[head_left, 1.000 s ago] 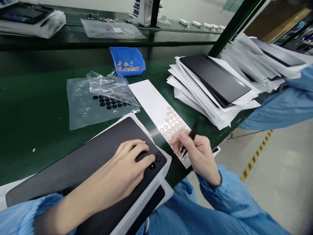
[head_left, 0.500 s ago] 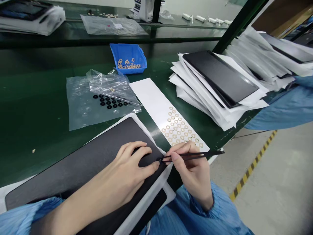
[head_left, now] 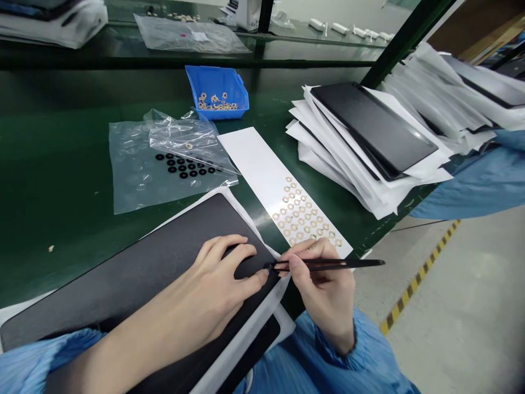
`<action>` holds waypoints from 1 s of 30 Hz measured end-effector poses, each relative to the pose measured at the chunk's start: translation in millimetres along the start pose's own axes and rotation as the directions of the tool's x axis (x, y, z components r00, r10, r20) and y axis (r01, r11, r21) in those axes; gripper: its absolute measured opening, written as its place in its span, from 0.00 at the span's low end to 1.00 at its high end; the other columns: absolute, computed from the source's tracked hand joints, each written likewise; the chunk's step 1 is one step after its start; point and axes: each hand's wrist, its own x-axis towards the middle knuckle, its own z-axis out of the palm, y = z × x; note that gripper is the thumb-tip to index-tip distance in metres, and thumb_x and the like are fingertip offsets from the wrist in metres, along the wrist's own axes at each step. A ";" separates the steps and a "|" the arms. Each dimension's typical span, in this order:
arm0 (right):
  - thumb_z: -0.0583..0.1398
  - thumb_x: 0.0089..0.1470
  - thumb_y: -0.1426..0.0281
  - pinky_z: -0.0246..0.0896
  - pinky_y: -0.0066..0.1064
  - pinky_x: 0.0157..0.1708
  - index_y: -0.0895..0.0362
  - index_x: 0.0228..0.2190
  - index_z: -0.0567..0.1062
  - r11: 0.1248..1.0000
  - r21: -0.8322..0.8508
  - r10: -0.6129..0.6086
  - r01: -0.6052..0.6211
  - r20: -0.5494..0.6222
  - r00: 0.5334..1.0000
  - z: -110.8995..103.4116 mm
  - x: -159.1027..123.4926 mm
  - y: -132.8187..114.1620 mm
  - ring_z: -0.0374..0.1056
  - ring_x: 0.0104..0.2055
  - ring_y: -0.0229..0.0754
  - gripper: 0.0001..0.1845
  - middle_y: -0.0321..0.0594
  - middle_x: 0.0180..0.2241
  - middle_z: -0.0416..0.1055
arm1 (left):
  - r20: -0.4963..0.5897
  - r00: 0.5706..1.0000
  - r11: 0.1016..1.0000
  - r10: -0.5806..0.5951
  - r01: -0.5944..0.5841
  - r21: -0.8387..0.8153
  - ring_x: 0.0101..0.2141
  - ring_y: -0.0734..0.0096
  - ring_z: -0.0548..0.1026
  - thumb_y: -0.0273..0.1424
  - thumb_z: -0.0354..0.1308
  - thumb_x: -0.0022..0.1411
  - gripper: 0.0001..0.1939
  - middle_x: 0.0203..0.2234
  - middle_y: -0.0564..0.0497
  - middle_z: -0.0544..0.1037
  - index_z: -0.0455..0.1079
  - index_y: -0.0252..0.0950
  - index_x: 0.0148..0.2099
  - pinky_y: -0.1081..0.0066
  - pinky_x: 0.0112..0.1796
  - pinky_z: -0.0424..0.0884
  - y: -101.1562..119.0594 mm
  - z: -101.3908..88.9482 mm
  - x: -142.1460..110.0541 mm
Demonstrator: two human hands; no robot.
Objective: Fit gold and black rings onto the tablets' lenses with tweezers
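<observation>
My left hand point(head_left: 217, 284) lies flat on the corner of a dark tablet back point(head_left: 135, 279), fingers spread, with the fingertip next to the camera corner. My right hand point(head_left: 324, 290) grips black tweezers point(head_left: 328, 264), held level, their tips touching the tablet's corner by my left fingertip. Just beyond lies a white paper strip point(head_left: 262, 169) carrying several small beige rings point(head_left: 303, 219).
A clear plastic bag with several black rings point(head_left: 184, 167) lies at centre left. A blue bin point(head_left: 216, 90) of beige rings stands behind it. Stacked tablets in white sleeves point(head_left: 369, 137) fill the right. A co-worker's blue sleeve point(head_left: 479, 180) shows at far right.
My right hand has come from the ring strip to the tablet corner, turning the tweezers level. My left hand has stayed pressed on the tablet.
</observation>
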 end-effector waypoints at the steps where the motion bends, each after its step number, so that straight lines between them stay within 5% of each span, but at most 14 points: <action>1: 0.58 0.51 0.77 0.70 0.29 0.22 0.54 0.25 0.67 1.000 -0.025 0.005 -0.005 0.004 1.000 -0.2 -0.3 -0.3 0.71 0.24 0.38 0.07 0.36 0.24 0.70 | 0.006 1.000 1.000 0.000 0.000 -0.002 0.54 0.52 0.57 0.17 0.43 0.62 0.20 0.46 0.42 0.65 0.65 0.38 0.51 0.55 0.47 0.66 -0.2 -0.1 -0.1; 9: 0.57 0.51 0.74 0.67 0.30 0.23 0.55 0.23 0.67 0.974 -0.220 0.066 -0.060 0.019 0.998 0.7 1.7 -0.9 0.69 0.24 0.39 0.07 0.37 0.23 0.69 | 0.074 0.997 1.000 -0.017 0.017 0.008 0.54 0.49 0.56 0.14 0.44 0.58 0.22 0.48 0.42 0.63 0.65 0.39 0.50 0.55 0.45 0.69 0.4 -2.0 -1.1; 23: 0.57 0.49 0.75 0.65 0.27 0.20 0.55 0.21 0.66 0.992 -0.097 0.092 -0.078 0.151 0.984 -3.5 9.8 -0.2 0.68 0.21 0.38 0.08 0.36 0.20 0.69 | 0.074 0.997 1.000 -0.015 0.015 -0.004 0.54 0.50 0.57 0.14 0.46 0.56 0.23 0.48 0.42 0.64 0.66 0.39 0.50 0.56 0.44 0.68 1.6 -3.8 -1.4; 30: 0.56 0.51 0.75 0.67 0.25 0.20 0.56 0.22 0.67 0.995 -0.034 0.101 -0.098 0.088 0.991 -1.8 8.0 -1.7 0.68 0.19 0.35 0.08 0.34 0.21 0.68 | 0.085 0.996 1.000 -0.011 0.011 -0.004 0.54 0.49 0.56 0.13 0.45 0.57 0.24 0.48 0.41 0.63 0.65 0.38 0.51 0.55 0.43 0.68 1.1 -4.6 -0.5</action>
